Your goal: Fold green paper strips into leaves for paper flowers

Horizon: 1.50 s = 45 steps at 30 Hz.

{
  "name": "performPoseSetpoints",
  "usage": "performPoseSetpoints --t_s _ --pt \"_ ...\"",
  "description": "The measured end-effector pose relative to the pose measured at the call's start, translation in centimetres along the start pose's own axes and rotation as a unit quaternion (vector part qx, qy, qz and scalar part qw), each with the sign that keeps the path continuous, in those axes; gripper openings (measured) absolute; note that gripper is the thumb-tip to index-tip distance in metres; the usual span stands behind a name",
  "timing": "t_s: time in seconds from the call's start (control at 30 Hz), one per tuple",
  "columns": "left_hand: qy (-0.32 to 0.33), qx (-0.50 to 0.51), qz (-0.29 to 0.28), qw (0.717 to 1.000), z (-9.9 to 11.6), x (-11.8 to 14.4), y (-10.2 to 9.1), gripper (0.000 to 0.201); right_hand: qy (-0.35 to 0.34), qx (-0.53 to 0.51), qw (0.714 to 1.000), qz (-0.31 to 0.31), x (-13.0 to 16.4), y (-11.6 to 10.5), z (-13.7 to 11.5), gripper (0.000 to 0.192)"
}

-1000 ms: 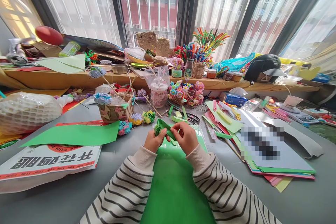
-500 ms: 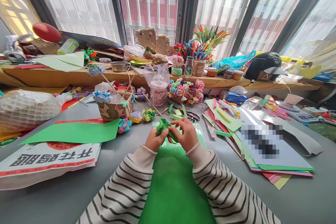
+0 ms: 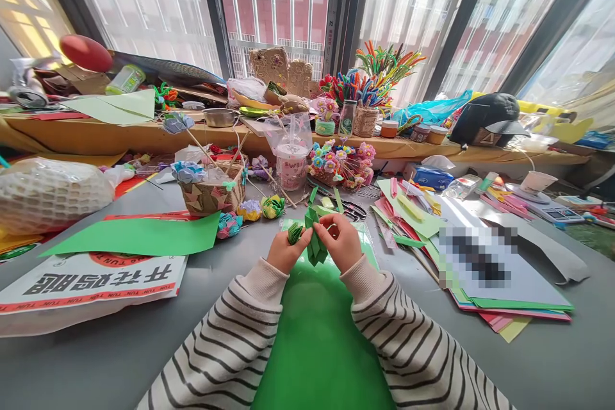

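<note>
Between my hands, above the green mat [image 3: 321,327], is a folded green paper piece [image 3: 316,246] with creased flaps, standing on end. My right hand [image 3: 342,243] pinches it near its upper right side with thumb and forefinger. My left hand [image 3: 287,250] is closed around a small bundle of folded green paper [image 3: 295,232], its layered edges showing above the fist. The left thumb reaches across to the left side of the folded piece. Loose green strips [image 3: 339,200] lie just beyond my fingers, next to black-handled scissors [image 3: 354,211].
A cardboard basket [image 3: 211,198] with paper flowers and several folded paper balls [image 3: 272,207] sit ahead on the left. Green paper [image 3: 139,236] lies over a printed bag [image 3: 96,285]. To the right is a stack of coloured paper [image 3: 519,301]. A lidded cup [image 3: 291,166] stands behind.
The folded green paper piece has turned from slanting to upright, showing its creased face. My right fingers have shifted to pinch it higher up. The bundle stays in my left hand.
</note>
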<state>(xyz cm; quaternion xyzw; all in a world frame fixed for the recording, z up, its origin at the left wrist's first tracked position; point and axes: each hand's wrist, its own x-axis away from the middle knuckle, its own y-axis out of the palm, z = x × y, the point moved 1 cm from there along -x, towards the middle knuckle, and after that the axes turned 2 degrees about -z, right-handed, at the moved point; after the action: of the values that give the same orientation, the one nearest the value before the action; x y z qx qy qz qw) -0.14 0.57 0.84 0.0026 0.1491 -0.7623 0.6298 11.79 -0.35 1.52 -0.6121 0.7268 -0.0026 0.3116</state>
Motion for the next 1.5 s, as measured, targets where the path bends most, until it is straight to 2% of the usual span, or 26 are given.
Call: performPoseSetpoints --t_s 0.1,0.2,0.3,0.37,0.47,0.63,0.77,1.0,1.2,1.33,1.4,1.47,1.5 --pt "0.011 -0.021 0.016 1.000 0.1 0.0 0.0 0.031 -0.019 0.035 0.999 0.028 0.0 -0.1 -0.1 0.012" --pt "0.008 -0.039 0.022 0.999 0.0 -0.1 -0.1 0.025 -0.003 0.022 0.999 0.036 0.0 -0.1 0.0 0.013" --pt "0.004 -0.038 0.015 0.999 -0.1 -0.2 -0.2 0.022 0.060 -0.066 0.996 -0.005 -0.2 -0.1 0.4 0.017" --pt "0.011 -0.036 -0.001 0.999 -0.1 -0.2 -0.3 0.023 0.104 -0.139 0.984 -0.051 -0.3 0.0 0.7 0.020" --pt "0.019 -0.039 -0.012 0.999 0.0 -0.3 -0.4 0.025 0.130 -0.178 0.972 -0.078 -0.4 -0.1 0.8 0.021" --pt "0.001 -0.034 -0.014 0.999 0.0 -0.4 -0.3 0.023 0.085 -0.098 0.991 -0.038 -0.2 -0.3 0.3 0.017" --pt "-0.009 -0.040 0.014 0.999 0.0 -0.2 -0.4 0.023 0.060 -0.052 0.996 -0.034 -0.1 -0.2 0.3 0.016" --pt "0.006 -0.081 0.024 0.996 -0.1 -0.2 -0.4 0.022 0.056 -0.065 0.996 -0.036 -0.5 -0.3 0.9 0.022" --pt "0.018 -0.078 -0.020 0.997 0.0 -0.1 -0.3 0.022 0.139 -0.221 0.962 -0.075 -0.6 0.1 1.6 0.022" --pt "0.019 -0.124 -0.079 0.989 0.3 -0.1 -0.8 0.025 0.149 -0.203 0.964 -0.087 -0.8 -0.1 1.9 0.022" --pt "0.021 -0.159 -0.106 0.981 0.4 -0.2 -1.1 0.025 0.137 -0.196 0.967 -0.084 -0.9 -0.6 2.1 0.030" --pt "0.026 -0.187 -0.127 0.974 0.4 -0.2 -1.4 0.026 0.110 -0.198 0.967 -0.121 -1.0 -0.9 2.2 0.037" --pt "0.027 -0.193 -0.136 0.971 0.4 -0.2 -1.5 0.026 0.096 -0.195 0.964 -0.152 -1.0 -1.1 2.3 0.035"
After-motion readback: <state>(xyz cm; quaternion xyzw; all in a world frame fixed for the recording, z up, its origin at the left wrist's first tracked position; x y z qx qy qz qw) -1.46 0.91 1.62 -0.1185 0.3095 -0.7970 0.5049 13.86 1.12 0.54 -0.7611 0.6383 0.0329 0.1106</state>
